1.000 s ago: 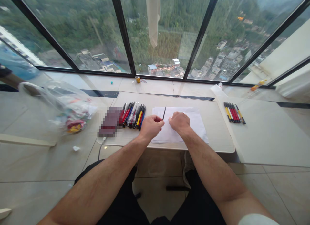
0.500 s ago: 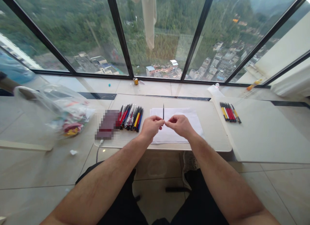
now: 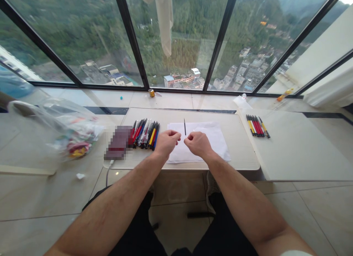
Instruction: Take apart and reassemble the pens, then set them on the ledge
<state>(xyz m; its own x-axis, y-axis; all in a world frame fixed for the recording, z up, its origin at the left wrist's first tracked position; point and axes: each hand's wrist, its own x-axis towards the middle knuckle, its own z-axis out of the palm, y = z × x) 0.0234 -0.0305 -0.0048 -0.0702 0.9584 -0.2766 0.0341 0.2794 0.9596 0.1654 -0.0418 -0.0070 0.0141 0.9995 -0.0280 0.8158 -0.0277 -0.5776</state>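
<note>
A slim black pen (image 3: 185, 127), its thin tip pointing up and away, rises from the fingertips of my right hand (image 3: 199, 143). Those fingers are closed in a pinch at its lower end. Just to the left, my left hand (image 3: 167, 141) is apart from the pen, thumb and fingers pressed together; anything between them is too small to make out. Both hands are over white paper sheets (image 3: 202, 156) on the low pale table (image 3: 242, 153). Left of the hands lies a row of pens (image 3: 145, 134) in red, blue, black, yellow and clear.
A blurred-out flat object (image 3: 118, 142) with a cable lies at the table's left end. Several more pens (image 3: 257, 126) lie on the pale board at right. A plastic bag of litter (image 3: 79, 134) stands left; a can (image 3: 151, 92) sits by the window.
My hands have moved apart; the left has let go of the pen and drawn left. The pen is now at my right fingertips. The whole view has shifted slightly.
</note>
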